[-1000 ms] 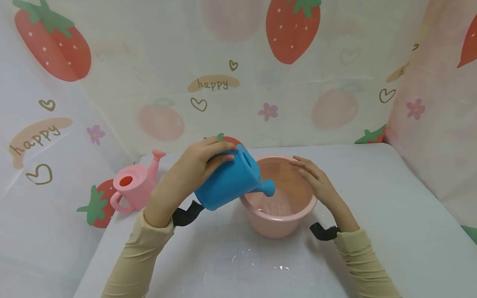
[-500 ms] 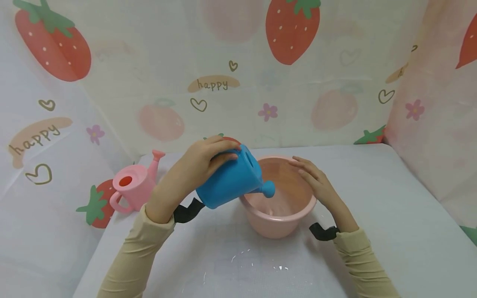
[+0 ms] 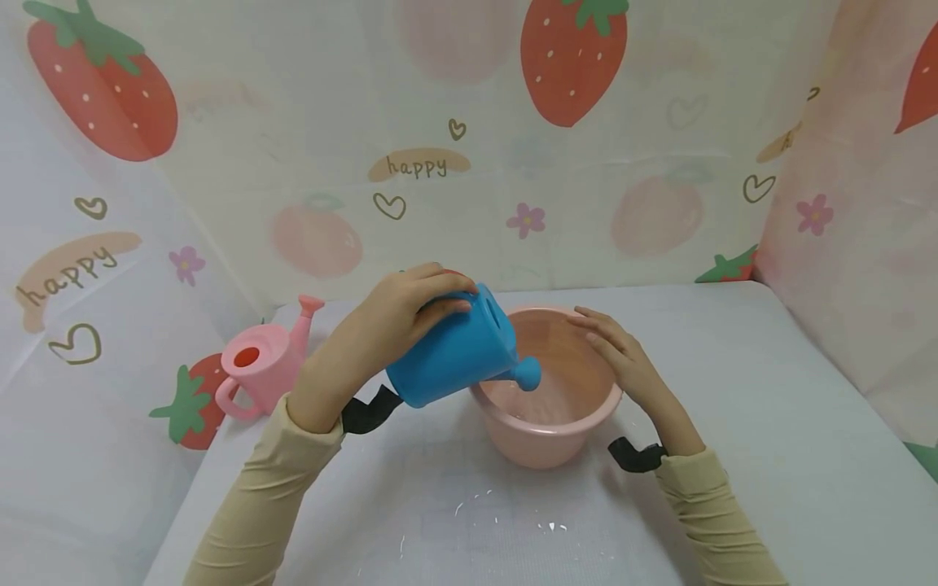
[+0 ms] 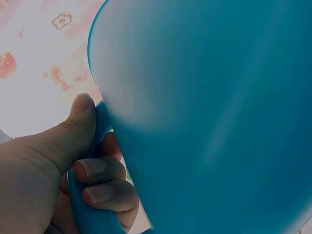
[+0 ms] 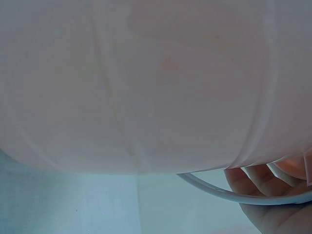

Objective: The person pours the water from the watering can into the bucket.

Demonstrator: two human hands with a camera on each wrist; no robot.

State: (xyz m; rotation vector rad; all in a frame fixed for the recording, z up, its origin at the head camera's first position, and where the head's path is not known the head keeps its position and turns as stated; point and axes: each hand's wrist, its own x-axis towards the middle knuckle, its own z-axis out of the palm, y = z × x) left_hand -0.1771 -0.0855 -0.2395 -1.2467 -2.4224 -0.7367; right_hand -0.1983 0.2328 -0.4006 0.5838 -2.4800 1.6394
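Observation:
In the head view, my left hand (image 3: 399, 313) grips a blue watering can (image 3: 454, 350), tilted with its spout to the right. Its round spout head (image 3: 528, 373) hangs over a pink basin (image 3: 542, 448). The left wrist view shows fingers and thumb curled round the can's handle (image 4: 90, 214). At the basin's far right rim lies my right hand (image 3: 621, 358), fingers extended over the edge. The right wrist view has the basin wall (image 5: 170, 97) filling most of it, the fingers (image 5: 265, 179) partly hidden at the rim. No water stream can be made out.
A pink watering can (image 3: 264, 366) stands at the table's left edge, spout pointing up and right. Wet spots (image 3: 553, 527) glint on the white tabletop (image 3: 410, 521) in front of the basin. Strawberry-printed sheeting (image 3: 572, 163) closes in the back and sides.
The left hand and the blue watering can have shifted slightly up and right, with the can's base a little higher. My right hand and the basin hold their place.

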